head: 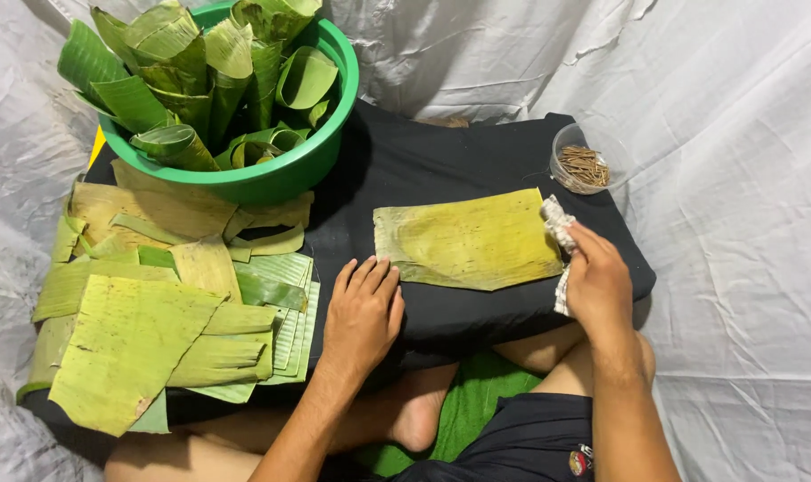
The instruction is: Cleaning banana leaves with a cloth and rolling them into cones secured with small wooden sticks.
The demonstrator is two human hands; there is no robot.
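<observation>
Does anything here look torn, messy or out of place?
Mostly tidy. The leaf pile beside the left hand has ragged, browned edges and lies unevenly stacked. The single leaf lies flat, where the right hand presses a cloth. Nothing looks spilled.

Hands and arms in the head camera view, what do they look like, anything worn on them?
Both the left hand and the right hand are bare: no gloves, and no rings, watch or bracelets that I can see. The forearms are uncovered too, with no sleeves reaching into view. Nails look short and unpainted. Lower down, dark shorts with a small patch.
</observation>
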